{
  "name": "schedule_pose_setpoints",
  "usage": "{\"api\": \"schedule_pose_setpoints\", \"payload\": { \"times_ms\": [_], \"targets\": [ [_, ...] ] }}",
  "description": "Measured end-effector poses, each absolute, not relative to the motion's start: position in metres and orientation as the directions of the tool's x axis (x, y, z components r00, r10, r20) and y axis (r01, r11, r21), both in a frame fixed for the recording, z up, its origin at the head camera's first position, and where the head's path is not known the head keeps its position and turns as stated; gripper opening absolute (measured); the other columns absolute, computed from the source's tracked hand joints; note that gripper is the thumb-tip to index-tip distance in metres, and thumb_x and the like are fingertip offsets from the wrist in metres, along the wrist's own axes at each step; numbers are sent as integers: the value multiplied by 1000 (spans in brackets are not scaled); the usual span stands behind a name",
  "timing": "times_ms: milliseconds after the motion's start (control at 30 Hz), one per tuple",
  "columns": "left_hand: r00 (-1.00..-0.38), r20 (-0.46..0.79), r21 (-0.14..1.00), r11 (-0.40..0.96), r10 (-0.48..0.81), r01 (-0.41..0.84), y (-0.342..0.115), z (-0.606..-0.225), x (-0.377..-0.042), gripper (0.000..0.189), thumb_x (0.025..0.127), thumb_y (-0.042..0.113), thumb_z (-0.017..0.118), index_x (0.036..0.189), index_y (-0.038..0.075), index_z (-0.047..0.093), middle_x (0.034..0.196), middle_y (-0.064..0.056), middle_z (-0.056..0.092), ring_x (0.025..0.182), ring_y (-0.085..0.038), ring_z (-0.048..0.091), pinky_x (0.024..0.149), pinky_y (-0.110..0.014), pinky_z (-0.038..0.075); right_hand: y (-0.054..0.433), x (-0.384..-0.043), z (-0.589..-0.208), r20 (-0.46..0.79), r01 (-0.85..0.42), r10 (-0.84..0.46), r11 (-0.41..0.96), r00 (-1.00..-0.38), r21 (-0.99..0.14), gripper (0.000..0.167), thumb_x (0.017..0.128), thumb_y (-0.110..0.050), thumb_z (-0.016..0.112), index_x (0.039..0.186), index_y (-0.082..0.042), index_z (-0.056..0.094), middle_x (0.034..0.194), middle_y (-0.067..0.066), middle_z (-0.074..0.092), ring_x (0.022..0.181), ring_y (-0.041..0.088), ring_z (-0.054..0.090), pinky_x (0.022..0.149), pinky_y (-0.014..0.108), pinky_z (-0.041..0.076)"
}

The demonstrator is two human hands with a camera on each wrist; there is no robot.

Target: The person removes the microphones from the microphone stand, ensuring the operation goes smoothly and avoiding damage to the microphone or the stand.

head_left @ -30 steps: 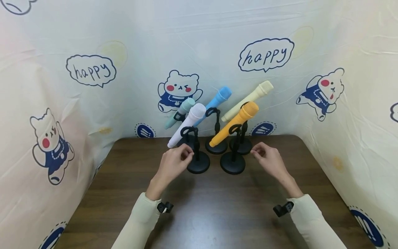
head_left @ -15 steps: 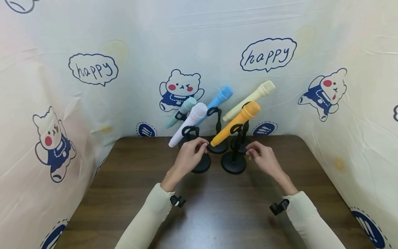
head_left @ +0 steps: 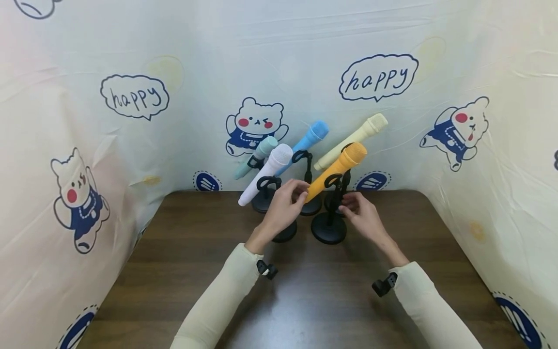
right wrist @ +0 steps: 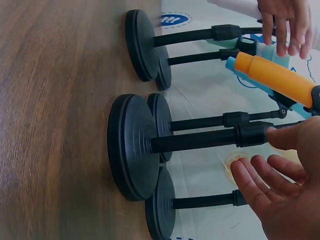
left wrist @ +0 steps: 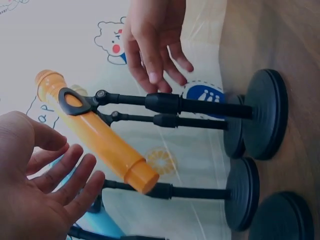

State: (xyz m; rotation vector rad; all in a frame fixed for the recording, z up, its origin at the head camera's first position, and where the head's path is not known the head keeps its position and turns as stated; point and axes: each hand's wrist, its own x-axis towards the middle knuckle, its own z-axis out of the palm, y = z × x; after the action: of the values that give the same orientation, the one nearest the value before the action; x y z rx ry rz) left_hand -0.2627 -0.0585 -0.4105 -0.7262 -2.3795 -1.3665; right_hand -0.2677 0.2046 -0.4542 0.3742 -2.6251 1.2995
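An orange microphone (head_left: 336,170) leans in the clip of a black desk stand (head_left: 329,230), at the front right of a cluster of several microphones on stands. Close to its lower end is my left hand (head_left: 285,207), fingers loosely bent; the left wrist view shows a gap between those fingers (left wrist: 75,187) and the orange barrel. My right hand (head_left: 365,216) is beside the same stand's pole (right wrist: 200,141), with the thumb close to the pole's collar and the other fingers relaxed. Whether that thumb touches the collar, I cannot tell.
Around it stand a white microphone (head_left: 267,174), a teal one (head_left: 257,156), a blue one (head_left: 307,140) and a cream one (head_left: 355,139), each tilted. The wooden table (head_left: 305,295) ends at a printed cloth backdrop (head_left: 192,111) behind them.
My left hand has moved right, from beside the white microphone to the orange one's lower end. My right hand has moved slightly left to the stand. The microphones stay in place.
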Motion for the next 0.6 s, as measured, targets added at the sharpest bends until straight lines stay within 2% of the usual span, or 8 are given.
{"api": "schedule_pose_setpoints", "payload": {
  "times_ms": [133,300,467,600],
  "targets": [
    [-835,482,725,413,265,550,-46,-404,-269,22,108,9,62,129,3,66,123,-9,66,109,-22,65,97,-39,62,201,-270,-457,251,-283,-136,564,-959,-776,39,103,-14,72,136,2,59,127,22,70,109,34,72,89,38,63],
    [-833,475,723,413,284,553,-32,-395,-277,28,107,13,63,134,5,63,129,-9,61,119,-23,63,106,-44,58,197,-275,-462,244,-274,-129,557,-961,-784,39,103,-16,72,136,0,59,130,22,69,115,36,70,97,52,61],
    [-844,445,744,401,299,534,-21,-389,-285,37,106,17,67,140,3,59,135,-11,58,126,-25,61,112,-45,55,194,-278,-465,230,-260,-125,552,-965,-792,42,104,-19,71,139,0,58,133,23,67,119,37,68,102,55,59],
    [-854,419,757,401,310,516,-15,-387,-291,46,106,22,69,146,4,56,138,-12,57,126,-24,61,114,-41,54,192,-279,-467,228,-259,-124,548,-966,-796,41,104,-18,71,139,1,59,133,24,67,119,38,68,103,55,59]
  ]
}}
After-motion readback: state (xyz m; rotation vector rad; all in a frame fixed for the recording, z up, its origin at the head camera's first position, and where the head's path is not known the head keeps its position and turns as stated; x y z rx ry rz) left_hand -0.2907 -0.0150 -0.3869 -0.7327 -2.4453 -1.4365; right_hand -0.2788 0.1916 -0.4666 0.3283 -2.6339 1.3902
